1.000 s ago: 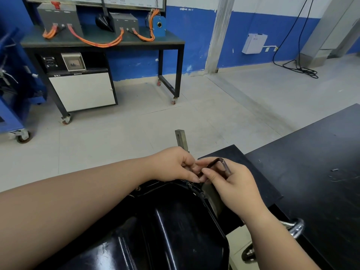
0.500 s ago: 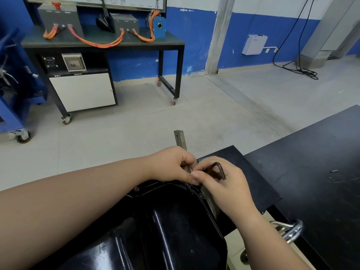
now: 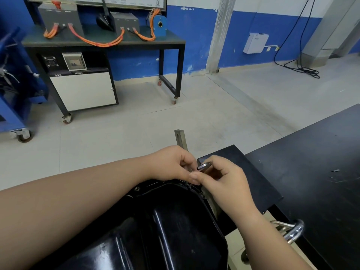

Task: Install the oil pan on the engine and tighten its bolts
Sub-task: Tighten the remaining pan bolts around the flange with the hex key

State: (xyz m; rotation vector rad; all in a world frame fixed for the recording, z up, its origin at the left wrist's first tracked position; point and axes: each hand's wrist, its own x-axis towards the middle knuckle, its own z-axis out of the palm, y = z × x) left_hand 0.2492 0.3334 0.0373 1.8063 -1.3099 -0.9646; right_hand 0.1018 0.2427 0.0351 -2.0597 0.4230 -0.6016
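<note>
A glossy black oil pan (image 3: 167, 230) fills the lower middle of the head view, its flange running along the far edge. One bolt head (image 3: 137, 189) shows on that flange. My right hand (image 3: 224, 180) grips a dark L-shaped hex key (image 3: 204, 166) at the pan's far right corner, its short end pointing toward me. My left hand (image 3: 171, 162) pinches something small at the same corner, fingertips touching my right thumb. What it pinches is hidden. The engine under the pan is out of sight.
A black table (image 3: 311, 172) stands to the right, with a chrome handle (image 3: 292, 230) below its edge. A grey metal bar (image 3: 181, 139) rises behind my hands. Across the floor stand a wheeled workbench (image 3: 109, 43) with orange cables and a blue cart (image 3: 11, 106).
My right hand has turned the hex key, so its long arm swung from pointing right to pointing toward me. My left hand stayed at the corner.
</note>
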